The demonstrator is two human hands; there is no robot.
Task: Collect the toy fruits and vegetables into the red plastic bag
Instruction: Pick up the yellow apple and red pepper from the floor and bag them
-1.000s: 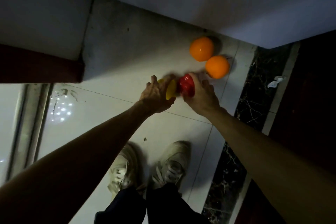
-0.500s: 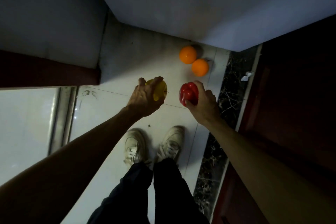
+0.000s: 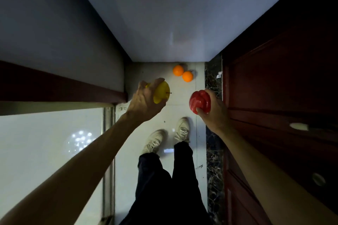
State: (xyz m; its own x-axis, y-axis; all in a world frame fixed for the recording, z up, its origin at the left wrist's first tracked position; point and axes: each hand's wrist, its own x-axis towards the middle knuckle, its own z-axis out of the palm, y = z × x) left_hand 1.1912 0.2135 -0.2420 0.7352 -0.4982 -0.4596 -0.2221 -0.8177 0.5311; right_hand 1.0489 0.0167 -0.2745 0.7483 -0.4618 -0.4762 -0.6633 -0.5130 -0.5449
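Toy fruits and vegetables: four in view, two held in the hands and two lying on the floor.
Yellow toy fruit [image 3: 163, 91]: centre of the frame, left of the middle line; round, with a thin dark stalk pointing right; held clear of the floor.
Left hand [image 3: 144, 103]: back turned to the camera; fingers [image 3: 158, 80] curled over the top and left side of the yellow toy fruit, gripping it.
Red toy pepper [image 3: 199, 101]: centre of the frame, right of the middle line; lobed and glossy; held clear of the floor, well apart from the yellow toy fruit.
Right hand [image 3: 214, 113]: fingers wrapped round the right side of the red toy pepper, thumb [image 3: 200, 110] pressed under its lower edge.
First toy orange [image 3: 178, 70]: on the floor, upper centre, near the foot of the wall.
Second toy orange [image 3: 187, 76]: just right of and below the first; the two look to be touching.
Floor [image 3: 151, 71]: pale glossy tile, running down the centre of the frame.
Wall [image 3: 164, 23]: pale grey, upper centre.
Marble strip [image 3: 213, 153]: dark and veined, along the right edge of the tile.
Door [image 3: 274, 87]: red-brown wood, right side of the frame, with a pale handle [image 3: 299, 126].
Shoes: left shoe [image 3: 153, 141] and right shoe [image 3: 182, 129], pale, lower centre, below both hands.
Trousers [image 3: 164, 188]: dark, bottom centre.
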